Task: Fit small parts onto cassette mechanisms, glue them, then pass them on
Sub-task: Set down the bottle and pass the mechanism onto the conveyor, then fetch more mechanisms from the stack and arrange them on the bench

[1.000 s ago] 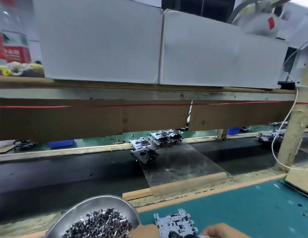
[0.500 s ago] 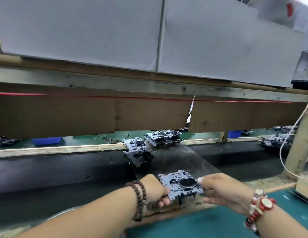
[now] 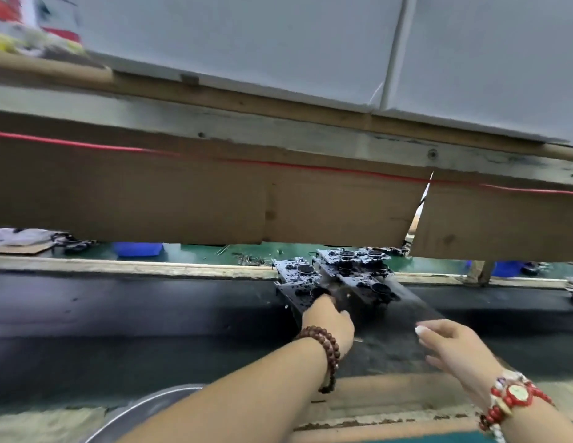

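Several grey cassette mechanisms [image 3: 349, 260] are bunched at the far end of a clear plate [image 3: 416, 318] that bridges the black belt. The nearest mechanism [image 3: 371, 290] lies flat on the plate, just right of my left hand [image 3: 328, 321]. That hand reaches forward with its fingers stretched to the cluster's near edge, thumb toward the nearest mechanism; blur hides the exact contact. My right hand [image 3: 454, 345] hovers over the plate's near right side with relaxed fingers, holding nothing.
A black conveyor belt [image 3: 135, 318] runs left to right under my arms. A metal bowl [image 3: 141, 414] shows at the bottom left. A cardboard skirt [image 3: 183, 199] hangs low over the far side. Blue bins [image 3: 138, 249] stand beyond the belt.
The mechanism both hands carried half a second ago now lies on the plate by the cluster. My right hand has let go and drawn back; my left hand has reached further forward.
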Motion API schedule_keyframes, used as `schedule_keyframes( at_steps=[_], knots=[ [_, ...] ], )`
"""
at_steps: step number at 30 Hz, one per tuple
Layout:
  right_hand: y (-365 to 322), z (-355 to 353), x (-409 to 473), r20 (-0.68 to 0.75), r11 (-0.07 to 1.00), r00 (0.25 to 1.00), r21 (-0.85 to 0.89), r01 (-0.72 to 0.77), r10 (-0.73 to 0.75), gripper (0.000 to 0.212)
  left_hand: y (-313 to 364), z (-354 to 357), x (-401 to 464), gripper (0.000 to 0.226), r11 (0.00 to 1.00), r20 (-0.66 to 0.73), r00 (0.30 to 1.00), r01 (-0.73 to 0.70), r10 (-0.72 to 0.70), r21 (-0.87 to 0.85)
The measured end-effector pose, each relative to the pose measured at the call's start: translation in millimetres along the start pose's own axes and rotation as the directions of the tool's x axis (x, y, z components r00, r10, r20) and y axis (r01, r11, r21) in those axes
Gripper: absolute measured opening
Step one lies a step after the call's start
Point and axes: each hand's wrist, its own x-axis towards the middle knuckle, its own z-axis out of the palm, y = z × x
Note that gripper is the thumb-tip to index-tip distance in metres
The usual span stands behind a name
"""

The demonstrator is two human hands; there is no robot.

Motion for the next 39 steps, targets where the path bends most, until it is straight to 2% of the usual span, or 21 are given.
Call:
schedule_keyframes(
  at_steps=[3,6,8,10,12,17,20,22,24,28,32,34,36,39],
  knots=[
    [-24.1,1.8,-31.8,0.052,0.984,0.989,-0.11,0.142,-0.137,0.021,-8.9,-17.9,-37.3,0.032,0.989,0.005,0.998,0.07,-0.07,-0.127],
    [-66.7,0.6,-84.5,0.198,0.931,0.943,-0.201,0.306,-0.267,0.04,5.6,-46.6,-83.6,0.011,0.998,0.052,0.999,-0.005,0.008,-0.063],
    [-97.0,-3.8,-120.7,0.296,0.9,0.902,-0.211,0.382,-0.314,0.043,25.3,-75.2,-113.4,0.027,0.993,0.041,0.993,-0.11,0.109,0.036],
    [-122.1,-11.9,-154.4,0.38,0.886,0.856,-0.164,0.434,-0.35,0.04,49.1,-105.5,-147.4,0.032,0.976,0.0,0.984,-0.175,0.176,0.129],
    [-139.0,-26.2,-182.8,0.435,0.854,0.798,-0.115,0.508,-0.416,0.033,72.6,-138.3,-182.2,0.026,0.968,-0.047,0.976,-0.204,0.213,0.146],
    [-156.9,-68.4,-242.7,0.457,0.804,0.699,0.066,0.591,-0.551,0.006,97.8,-206.7,-287.1,0.012,0.933,-0.089,0.963,-0.22,0.254,0.284],
    [-157.1,-75.0,-286.3,0.468,0.81,0.671,0.212,0.547,-0.575,0.018,81.8,-229.7,-343.2,0.01,0.903,-0.101,0.971,-0.16,0.217,0.398],
    [-153.6,-66.9,-321.1,0.511,0.819,0.645,0.279,0.501,-0.569,0.02,59.8,-236.1,-373.9,0.01,0.891,-0.118,0.986,-0.056,0.122,0.451],
    [-146.0,-48.4,-355.3,0.589,0.839,0.604,0.306,0.45,-0.538,0.004,33.0,-237.0,-398.3,0.008,0.867,-0.137,0.99,0.055,0.016,0.496],
    [-112.1,8.3,-403.3,0.713,0.894,0.565,0.206,0.397,-0.415,0.014,-21.0,-234.2,-426.4,0.013,0.76,-0.185,0.975,0.213,-0.124,0.615],
    [-78.0,66.9,-416.9,0.798,0.932,0.527,0.115,0.344,-0.293,0.013,-57.4,-237.4,-433.2,0.025,0.672,-0.265,0.95,0.307,-0.167,0.674],
    [-67.2,90.9,-420.6,0.839,0.935,0.486,0.073,0.347,-0.245,0.011,-70.7,-238.5,-432.0,0.032,0.606,-0.277,0.942,0.333,-0.189,0.722],
    [-56.6,115.2,-420.4,0.872,0.933,0.448,0.027,0.359,-0.198,0.011,-82.7,-237.9,-429.6,0.041,0.567,-0.28,0.924,0.382,-0.261,0.73],
    [-52.3,141.0,-423.6,0.876,0.911,0.455,-0.047,0.41,-0.16,0.02,-94.7,-234.8,-425.0,0.047,0.531,-0.247,0.895,0.423,-0.372,0.734]
  ],
)
